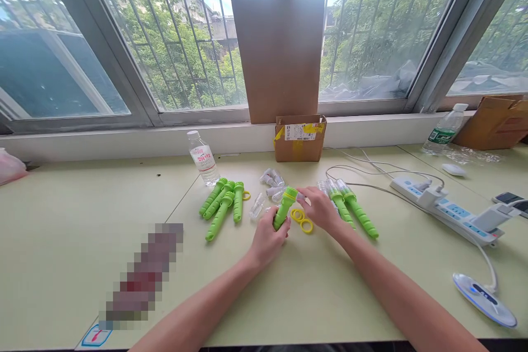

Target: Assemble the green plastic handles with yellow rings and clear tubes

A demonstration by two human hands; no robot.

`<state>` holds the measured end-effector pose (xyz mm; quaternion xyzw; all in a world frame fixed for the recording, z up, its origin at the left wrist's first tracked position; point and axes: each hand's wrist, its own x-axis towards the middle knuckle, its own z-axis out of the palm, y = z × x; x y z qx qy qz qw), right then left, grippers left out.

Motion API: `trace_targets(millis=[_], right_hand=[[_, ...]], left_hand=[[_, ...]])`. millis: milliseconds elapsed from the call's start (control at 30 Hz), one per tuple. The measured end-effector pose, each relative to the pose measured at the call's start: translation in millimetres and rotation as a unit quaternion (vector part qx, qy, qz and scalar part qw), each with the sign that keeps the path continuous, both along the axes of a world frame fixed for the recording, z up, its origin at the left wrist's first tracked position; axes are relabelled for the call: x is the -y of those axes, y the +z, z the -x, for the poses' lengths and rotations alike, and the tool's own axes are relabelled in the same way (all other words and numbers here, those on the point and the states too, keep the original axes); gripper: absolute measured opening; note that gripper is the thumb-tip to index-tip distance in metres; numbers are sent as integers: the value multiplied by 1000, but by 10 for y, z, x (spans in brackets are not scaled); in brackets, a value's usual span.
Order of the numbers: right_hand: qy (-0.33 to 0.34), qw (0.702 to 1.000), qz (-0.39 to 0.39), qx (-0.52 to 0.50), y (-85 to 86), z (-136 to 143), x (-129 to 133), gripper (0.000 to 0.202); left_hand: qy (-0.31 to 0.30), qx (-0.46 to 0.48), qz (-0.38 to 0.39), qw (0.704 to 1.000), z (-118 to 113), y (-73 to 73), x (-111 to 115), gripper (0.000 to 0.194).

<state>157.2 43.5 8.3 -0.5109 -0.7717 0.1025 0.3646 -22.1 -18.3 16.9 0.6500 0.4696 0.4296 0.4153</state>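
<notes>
My left hand is closed around a green ribbed tube, shaped like a flashlight body and tilted upward, with a yellow ring at its wide top. Close beside that top, my right hand has its fingers pinched together; what they hold, if anything, is too small to make out. Loose yellow rings lie on the table between the hands. Clear plastic caps are heaped just beyond. Several similar green tubes lie to the left, and green tubes with clear tops lie right, partly behind my right forearm.
A water bottle stands at the back left, a small cardboard box at the back middle. On the right are a power strip with cables, a white oval device, a phone and another bottle. Windows rise behind the table.
</notes>
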Motion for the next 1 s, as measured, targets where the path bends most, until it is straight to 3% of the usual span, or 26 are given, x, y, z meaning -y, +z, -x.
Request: trace_targets(millis=[67, 133, 167, 267, 333, 433, 733, 1000], right_hand=[[-18, 999, 4, -51, -2, 7, -11, 32], [-16, 983, 50, -176, 6, 11, -17, 37], [-1, 962, 86, -258, 18, 11, -15, 41], [81, 860, 190, -467, 93, 8, 23, 49], [132, 801, 231, -536, 166, 9, 70, 50], [174, 755, 257, -577, 262, 24, 141, 50], [173, 750, 243, -590, 243, 74, 185, 34], [160, 752, 243, -591, 196, 153, 221, 34]], left_hand=[[2, -5, -1, 1000, 3, -4, -4, 19], [0, -10, -1, 1000, 8, -9, -10, 18], [-2, -14, 0, 1000, 12, -13, -14, 18], [-8, -31, -8, 999, 24, -28, -26, 17], [-10, -45, -19, 999, 32, -37, -35, 16], [-15, -71, -39, 997, 44, -34, -46, 16], [-6, -131, -55, 990, 48, -16, -41, 13], [6, -150, -50, 987, 54, -14, -46, 14]])
